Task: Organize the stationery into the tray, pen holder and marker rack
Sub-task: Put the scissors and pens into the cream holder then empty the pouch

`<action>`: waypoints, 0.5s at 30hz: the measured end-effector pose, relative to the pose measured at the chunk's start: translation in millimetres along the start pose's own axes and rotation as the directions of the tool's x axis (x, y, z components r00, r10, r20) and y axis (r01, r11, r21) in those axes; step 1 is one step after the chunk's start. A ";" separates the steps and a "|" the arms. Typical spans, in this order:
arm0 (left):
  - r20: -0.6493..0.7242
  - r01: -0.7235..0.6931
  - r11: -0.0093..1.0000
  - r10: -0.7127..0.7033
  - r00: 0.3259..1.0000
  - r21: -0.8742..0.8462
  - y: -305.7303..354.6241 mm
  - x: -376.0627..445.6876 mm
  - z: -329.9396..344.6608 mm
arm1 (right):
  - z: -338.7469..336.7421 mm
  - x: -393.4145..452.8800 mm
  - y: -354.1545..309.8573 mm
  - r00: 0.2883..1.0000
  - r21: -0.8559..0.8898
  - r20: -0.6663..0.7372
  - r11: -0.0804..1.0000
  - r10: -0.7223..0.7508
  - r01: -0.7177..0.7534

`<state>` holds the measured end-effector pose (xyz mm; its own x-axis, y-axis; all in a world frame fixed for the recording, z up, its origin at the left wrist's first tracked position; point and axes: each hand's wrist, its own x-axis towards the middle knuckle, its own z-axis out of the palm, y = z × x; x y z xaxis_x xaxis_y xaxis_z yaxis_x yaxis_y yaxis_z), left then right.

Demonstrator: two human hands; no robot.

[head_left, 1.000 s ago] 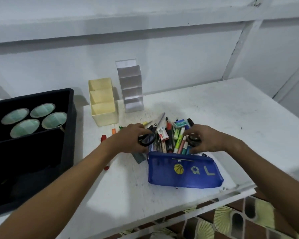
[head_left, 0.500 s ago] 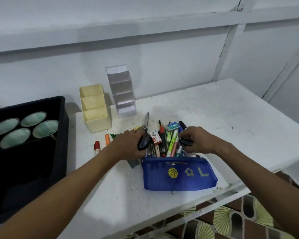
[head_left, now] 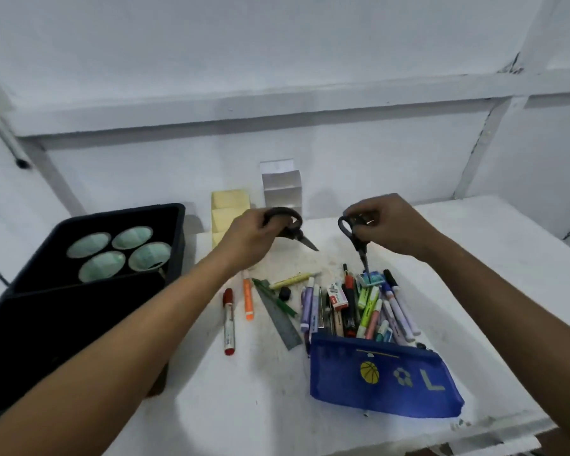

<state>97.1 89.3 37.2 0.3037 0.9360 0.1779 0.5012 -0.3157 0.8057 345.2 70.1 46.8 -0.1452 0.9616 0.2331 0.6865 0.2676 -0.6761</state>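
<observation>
Head view: your left hand (head_left: pixel 249 238) grips black scissors (head_left: pixel 288 227) by handles, blades pointing right. Your right hand (head_left: pixel 387 227) pinches second scissors (head_left: pixel 354 238), tip down over stationery pile (head_left: pixel 352 307) below it. Blue pouch (head_left: pixel 380 380) nearer you on tabletop (head_left: pixel 244 390). Black tray (head_left: pixel 79 291) left of left hand.

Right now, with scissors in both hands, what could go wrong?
Each hand grips a pair by its handles: left hand holds the left scissors, right hand the right scissors. The left blade points toward the right hand, so a quick move might nick it. The right tip hangs over the eraser box and could jab it.
</observation>
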 end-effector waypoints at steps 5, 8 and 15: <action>-0.150 0.076 0.991 -0.058 0.987 0.115 26.8 9.6 -82.8 | 10.0 51.9 -57.3 0.992 0.299 -0.109 0.949 -0.064 0.094; -0.228 0.088 0.984 -0.051 0.972 0.154 31.0 18.8 -124.0 | 32.1 85.2 -84.9 0.985 0.356 -0.149 0.924 -0.090 0.138; -0.306 0.195 0.964 -0.133 0.943 0.182 16.5 50.4 -160.1 | 85.3 144.6 -121.3 0.960 0.337 -0.212 0.908 -0.183 0.248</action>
<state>-9.1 156.2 149.9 -0.0281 0.9719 0.2337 0.6894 -0.1505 0.7086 180.1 182.0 103.0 -0.1140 0.8611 0.4956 0.3473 0.5019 -0.7921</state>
